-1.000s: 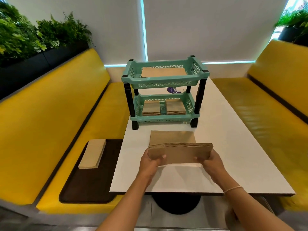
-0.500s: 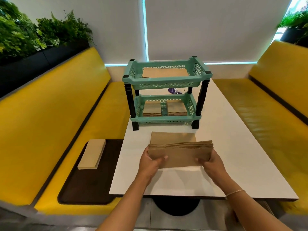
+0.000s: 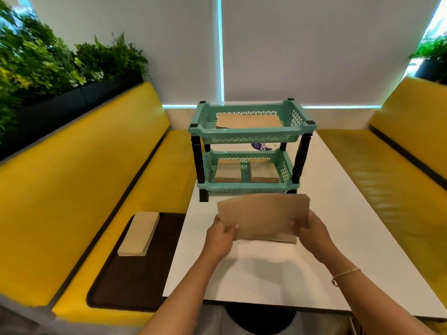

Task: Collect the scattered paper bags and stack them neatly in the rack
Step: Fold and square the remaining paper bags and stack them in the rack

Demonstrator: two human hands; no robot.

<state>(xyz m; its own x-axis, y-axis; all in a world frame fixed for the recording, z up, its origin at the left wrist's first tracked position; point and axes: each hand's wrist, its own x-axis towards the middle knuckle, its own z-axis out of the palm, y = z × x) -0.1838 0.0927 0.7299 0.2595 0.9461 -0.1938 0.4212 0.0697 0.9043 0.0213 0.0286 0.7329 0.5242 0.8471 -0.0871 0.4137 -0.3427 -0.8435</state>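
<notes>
A stack of brown paper bags (image 3: 263,217) is held just above the white table (image 3: 338,213), tilted up toward me. My left hand (image 3: 221,234) grips its left end and my right hand (image 3: 312,232) grips its right end. Right behind it stands the two-tier green rack (image 3: 251,137) with black posts. Flat brown bags (image 3: 249,120) lie in the top tray. Two short stacks of bags (image 3: 246,171) sit side by side in the bottom tray. Another stack of pale bags (image 3: 139,234) rests on a dark brown tray (image 3: 135,281) on the left bench.
Yellow benches (image 3: 72,189) run along both sides of the table. A planter of green foliage (image 3: 48,68) tops the left backrest. White blinds cover the window behind the rack. A purple sticker (image 3: 260,146) shows on the table behind the rack.
Both hands have lifted and tipped the bag stack up, so its broad face now shows and hides the single bag that lay on the table behind it. The stack has moved closer to the rack.
</notes>
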